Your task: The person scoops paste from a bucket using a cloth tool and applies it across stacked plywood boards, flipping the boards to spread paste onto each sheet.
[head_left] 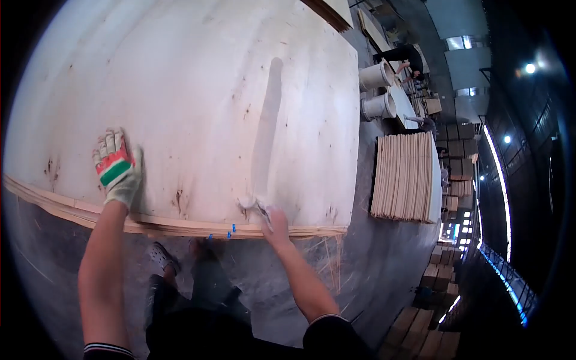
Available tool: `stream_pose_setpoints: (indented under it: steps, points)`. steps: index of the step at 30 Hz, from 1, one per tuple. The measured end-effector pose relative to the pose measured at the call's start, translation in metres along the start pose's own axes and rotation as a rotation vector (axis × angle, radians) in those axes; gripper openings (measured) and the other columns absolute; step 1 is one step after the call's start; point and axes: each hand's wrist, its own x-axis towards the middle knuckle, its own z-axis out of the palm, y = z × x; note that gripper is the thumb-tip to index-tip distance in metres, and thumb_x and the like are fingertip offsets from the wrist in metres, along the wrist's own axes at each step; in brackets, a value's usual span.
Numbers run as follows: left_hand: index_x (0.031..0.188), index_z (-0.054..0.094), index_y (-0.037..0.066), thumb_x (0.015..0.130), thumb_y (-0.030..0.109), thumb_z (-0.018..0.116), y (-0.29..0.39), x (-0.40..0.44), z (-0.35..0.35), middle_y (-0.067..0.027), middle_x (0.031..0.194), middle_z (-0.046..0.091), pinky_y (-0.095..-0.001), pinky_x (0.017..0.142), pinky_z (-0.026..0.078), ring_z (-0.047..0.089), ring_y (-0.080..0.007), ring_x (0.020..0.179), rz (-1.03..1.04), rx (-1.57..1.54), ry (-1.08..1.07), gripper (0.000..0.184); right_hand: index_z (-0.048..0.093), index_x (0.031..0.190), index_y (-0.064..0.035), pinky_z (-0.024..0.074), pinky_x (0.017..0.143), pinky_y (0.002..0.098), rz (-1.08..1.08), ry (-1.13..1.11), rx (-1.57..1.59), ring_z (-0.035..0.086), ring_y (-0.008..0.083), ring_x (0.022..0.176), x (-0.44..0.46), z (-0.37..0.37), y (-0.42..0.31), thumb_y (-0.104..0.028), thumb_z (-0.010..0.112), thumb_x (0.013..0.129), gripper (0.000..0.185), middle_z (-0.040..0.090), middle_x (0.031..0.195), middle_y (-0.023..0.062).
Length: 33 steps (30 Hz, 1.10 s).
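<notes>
Left hand: your gloved left hand [117, 170] lies palm down, opened out flat, on the left part of the top sheet, close to its near edge.
Right hand: your right hand [276, 229] is at the near edge, right of the middle, its fingers closed on a small pale object [264, 215]; you cannot tell exactly what that is.
Top sheet: the wide pale wood sheet [180, 114] lies flat in front of you on other sheets, whose layered edges show along the near side; dark knots dot its face.
Grey strip: a long grey strip [268, 126] runs along the sheet from the far part down to the object in your right hand.
Near edge: small blue pieces [233, 228] sit there, just left of your right hand.
Right side: two pale buckets [376, 77] stand beyond the sheet, near a stack of boards [401, 176].
Far right: another person [409, 59] bends over.
</notes>
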Motion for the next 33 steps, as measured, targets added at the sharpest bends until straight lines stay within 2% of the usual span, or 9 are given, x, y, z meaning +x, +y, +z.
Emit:
stream_pose_setpoints:
  steps: [2,7,9,13,22,24,27,28,33]
  points:
    - [0.144,0.048,0.007,0.093,0.042,0.059,-0.042,-0.010,-0.001,-0.0188,0.153,0.041,-0.0514,0.119,0.023,0.034,-0.0363,0.144,0.278,-0.125,0.116,0.063,0.067,0.108,-0.0015,0.0508,0.084,0.0502,0.326,0.128,0.187,0.062,0.0450,0.085,-0.022,0.004,0.001,-0.004,0.059,0.078,0.031,0.066,0.090,0.0203]
    - [0.148,0.045,0.008,0.095,0.042,0.058,-0.055,-0.003,0.015,-0.0185,0.155,0.038,-0.0504,0.120,0.021,0.032,-0.0351,0.146,0.172,-0.032,0.133,0.065,0.067,0.107,-0.0007,0.0508,0.079,0.0513,0.608,0.272,0.413,0.063,0.0441,0.083,0.052,0.056,0.035,-0.006,0.059,0.080,0.029,0.065,0.086,0.0210]
    - [0.148,0.045,0.008,0.095,0.042,0.057,-0.053,-0.002,0.019,-0.0182,0.155,0.038,-0.0503,0.120,0.021,0.032,-0.0357,0.146,0.160,-0.023,0.160,0.064,0.069,0.100,-0.0039,0.0504,0.084,0.0500,0.273,0.264,0.094,0.065,0.0401,0.093,0.073,0.000,-0.039,-0.007,0.060,0.079,0.023,0.067,0.100,0.0213]
    - [0.149,0.042,0.008,0.095,0.045,0.057,-0.059,-0.006,0.022,-0.0189,0.155,0.039,-0.0522,0.119,0.021,0.032,-0.0375,0.145,0.136,0.052,0.159,0.067,0.070,0.100,-0.0040,0.0516,0.083,0.0501,0.249,0.044,-0.001,0.065,0.0395,0.092,0.011,0.005,-0.065,-0.005,0.061,0.077,0.024,0.067,0.100,0.0193]
    - [0.143,0.049,0.007,0.090,0.047,0.057,-0.065,0.001,-0.006,-0.0239,0.152,0.040,-0.0566,0.117,0.022,0.031,-0.0432,0.144,0.231,-0.187,-0.024,0.066,0.069,0.100,-0.0027,0.0532,0.079,0.0479,0.107,0.228,-0.012,0.063,0.0355,0.085,0.051,0.093,-0.290,-0.008,0.063,0.073,0.028,0.066,0.093,0.0162]
    - [0.139,0.054,0.010,0.090,0.042,0.059,-0.111,0.018,-0.019,-0.0215,0.150,0.044,-0.0559,0.115,0.026,0.037,-0.0406,0.140,0.312,-0.309,-0.073,0.058,0.073,0.101,-0.0040,0.0535,0.082,0.0475,-0.061,-0.167,-0.154,0.066,0.0350,0.089,0.048,0.103,-0.266,-0.011,0.063,0.078,0.026,0.069,0.092,0.0170]
    - [0.136,0.056,0.009,0.094,0.029,0.060,-0.205,0.060,-0.043,-0.0192,0.136,0.058,-0.0429,0.111,0.037,0.051,-0.0374,0.129,0.459,-0.694,0.000,0.047,0.072,0.112,-0.0016,0.0522,0.090,0.0439,0.556,-0.129,0.386,0.069,0.0336,0.102,0.038,0.022,-0.327,-0.015,0.060,0.089,0.029,0.072,0.110,0.0192]
    - [0.136,0.056,0.009,0.094,0.029,0.060,-0.239,0.083,-0.041,-0.0192,0.136,0.058,-0.0429,0.111,0.037,0.051,-0.0374,0.129,0.438,-0.684,0.004,0.047,0.072,0.111,-0.0005,0.0517,0.089,0.0404,0.290,0.082,0.243,0.070,0.0312,0.101,0.034,0.015,-0.324,-0.016,0.062,0.091,0.027,0.073,0.108,0.0173]
    - [0.140,0.055,0.016,0.096,0.047,0.051,-0.418,0.233,-0.003,-0.0163,0.146,0.051,-0.0464,0.109,0.039,0.050,-0.0377,0.132,0.028,-0.328,0.260,0.054,0.072,0.108,0.0001,0.0509,0.085,0.0345,0.464,0.196,0.566,0.068,0.0231,0.088,0.081,-0.043,-0.400,-0.016,0.069,0.090,0.025,0.074,0.097,0.0133]
